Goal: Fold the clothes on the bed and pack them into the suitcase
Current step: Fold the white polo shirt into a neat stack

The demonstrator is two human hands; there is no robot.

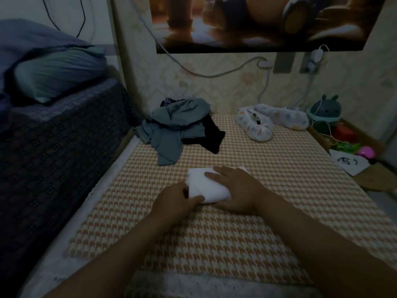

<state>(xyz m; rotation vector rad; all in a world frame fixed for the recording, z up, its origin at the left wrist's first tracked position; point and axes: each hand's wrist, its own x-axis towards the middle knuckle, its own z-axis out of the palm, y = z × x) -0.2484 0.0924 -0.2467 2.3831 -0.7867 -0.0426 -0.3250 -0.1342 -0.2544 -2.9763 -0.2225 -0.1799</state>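
a: where is the piece being folded?
b: the white cloth (206,186) lies just below the centre of the frame, on the orange-and-white houndstooth bed (279,201). it is folded into a small, thick rectangle.
a: and the 2 hands?
b: both are on it. the left hand (178,198) is at the cloth's lower left corner, fingers curled in and pinching the edge. the right hand (234,190) lies flat over the cloth's right half, fingers straight and slightly spread, pressing down rather than gripping.
a: the other clothes?
b: 1 loose heap above the centre, close to the wall. the grey-green clothes (176,127) are crumpled on top, and a black garment (211,136) shows from under their right side. the heap is apart from the white cloth.
a: the rest of the frame?
b: a white spotted fabric piece (270,121) sits at the upper right of the bed, with a teal plush toy (325,110) just to its right by the wall. at the upper left, a pale green pillow (55,72) rests on a dark patterned cover (53,147). a poster (257,20) hangs along the top edge, with white cables (214,75) under it. the light is dim, so finer detail is hard to tell.
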